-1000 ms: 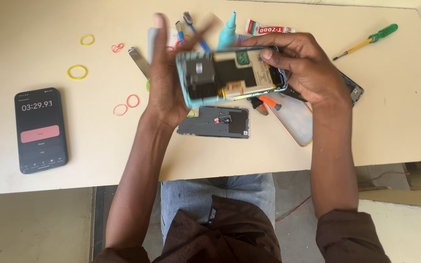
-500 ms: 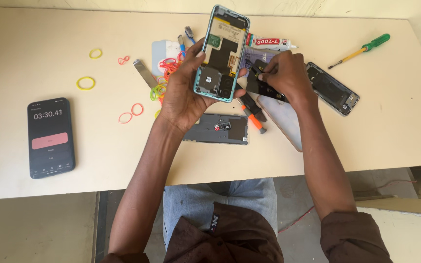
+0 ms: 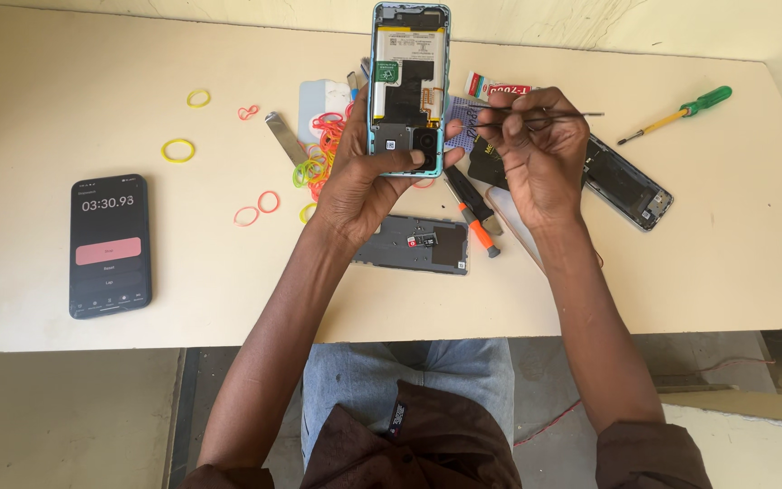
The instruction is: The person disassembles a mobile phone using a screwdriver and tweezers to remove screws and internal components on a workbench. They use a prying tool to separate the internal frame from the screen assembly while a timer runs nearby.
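Fingers of left hand (image 3: 364, 186) wrapped round an opened phone (image 3: 409, 86), upright above the table (image 3: 92, 100). Right hand (image 3: 540, 149) beside the phone, fingers pinched on thin tweezers (image 3: 554, 113). Grey back cover (image 3: 414, 243) below phone; green screwdriver (image 3: 676, 113) far right of it.

free: table (image 3: 92, 380) front edge, L side | blocked: ctr, rubber bands (image 3: 319, 154), orange-tipped tool (image 3: 474, 213)

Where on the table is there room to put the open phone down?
Bare tabletop lies left of the yellow bands, above the timer phone. More lies along the right edge, below the green screwdriver. It is crowded in the middle, round the left hand, right hand, open phone and grey cover.
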